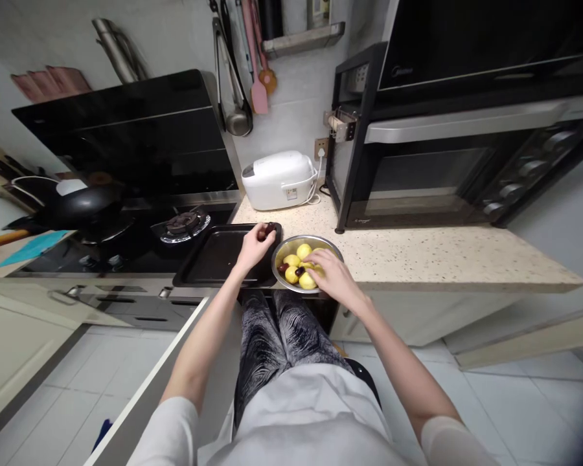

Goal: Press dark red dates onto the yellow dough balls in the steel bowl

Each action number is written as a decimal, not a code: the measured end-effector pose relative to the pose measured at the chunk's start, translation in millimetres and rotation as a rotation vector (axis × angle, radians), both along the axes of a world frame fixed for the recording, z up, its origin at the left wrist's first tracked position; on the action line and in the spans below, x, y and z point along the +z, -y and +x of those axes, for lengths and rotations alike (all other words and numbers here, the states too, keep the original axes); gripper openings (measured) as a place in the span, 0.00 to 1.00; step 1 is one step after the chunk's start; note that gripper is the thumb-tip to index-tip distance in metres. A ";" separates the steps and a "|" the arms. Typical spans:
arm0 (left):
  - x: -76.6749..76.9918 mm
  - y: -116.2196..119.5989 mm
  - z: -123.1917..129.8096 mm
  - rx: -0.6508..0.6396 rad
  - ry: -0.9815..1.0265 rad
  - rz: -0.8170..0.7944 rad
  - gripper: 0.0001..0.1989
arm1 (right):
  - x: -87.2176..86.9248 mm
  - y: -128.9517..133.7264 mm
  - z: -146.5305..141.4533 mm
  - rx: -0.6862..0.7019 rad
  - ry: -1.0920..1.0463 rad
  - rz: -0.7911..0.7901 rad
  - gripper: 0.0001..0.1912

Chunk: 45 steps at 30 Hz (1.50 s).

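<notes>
My left hand [256, 246] is closed around small, dark red-brown round pieces [270, 228], over the far right corner of a black baking tray [214, 255]. Whether they are chestnuts or dates I cannot tell. Beside the tray stands a steel bowl [337, 246] holding several yellow, potato-like rounds [292, 274] and a few dark red-brown pieces [283, 266]. My right hand [328, 268] reaches over the bowl's right side, fingers bent together among the contents. A dark piece [300, 271] lies close to its fingertips; what they grip is partly hidden.
A white appliance [279, 181] with a coiled cord stands behind the bowl. An oven [427, 175] on the right sits on the speckled counter [447, 259]. Left of the tray are a gas burner [182, 224] and a black wok [85, 200]. An open drawer [160, 369] juts out beside my legs.
</notes>
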State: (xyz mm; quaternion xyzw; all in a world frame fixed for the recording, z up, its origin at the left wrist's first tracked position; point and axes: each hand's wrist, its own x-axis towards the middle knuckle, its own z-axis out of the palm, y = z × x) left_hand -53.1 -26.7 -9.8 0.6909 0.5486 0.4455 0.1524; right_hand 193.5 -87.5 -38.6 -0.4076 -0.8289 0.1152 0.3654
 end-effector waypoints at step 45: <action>-33.1 71.4 -149.3 0.514 -0.785 -0.370 0.19 | 18.3 -56.1 -269.0 0.443 0.579 -0.173 0.09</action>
